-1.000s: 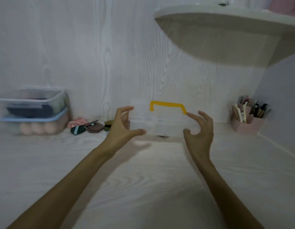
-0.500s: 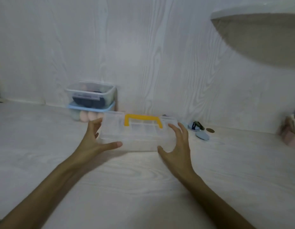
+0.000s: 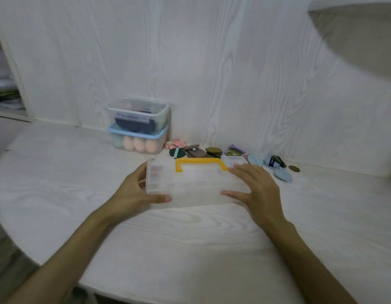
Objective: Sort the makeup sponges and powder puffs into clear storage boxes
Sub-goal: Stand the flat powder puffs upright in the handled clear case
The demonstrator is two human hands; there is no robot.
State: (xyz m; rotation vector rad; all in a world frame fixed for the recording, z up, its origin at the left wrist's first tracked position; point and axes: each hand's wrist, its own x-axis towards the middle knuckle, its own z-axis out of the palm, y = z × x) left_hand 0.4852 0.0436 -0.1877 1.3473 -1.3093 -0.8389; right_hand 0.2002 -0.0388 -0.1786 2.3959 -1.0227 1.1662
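A clear storage box with a yellow handle rests on the white table. My left hand grips its left end, thumb across the front. My right hand grips its right end. Behind the box, along the wall, lies a row of powder puffs in pink, brown, green and dark tones, with blue ones further right. Two stacked clear containers stand at the wall: the upper one holds dark puffs, the lower blue-lidded one holds peach sponges.
A white wood-grain wall backs the table. A curved white shelf overhangs the upper right. The table's rounded edge runs along the left and front. A small brown round item lies at the row's right end. An opening with stacked items shows far left.
The clear box came down from mid-air onto the table, in front of the puffs, with both hands still on it. The view swung left, so the pink brush cup left the frame.
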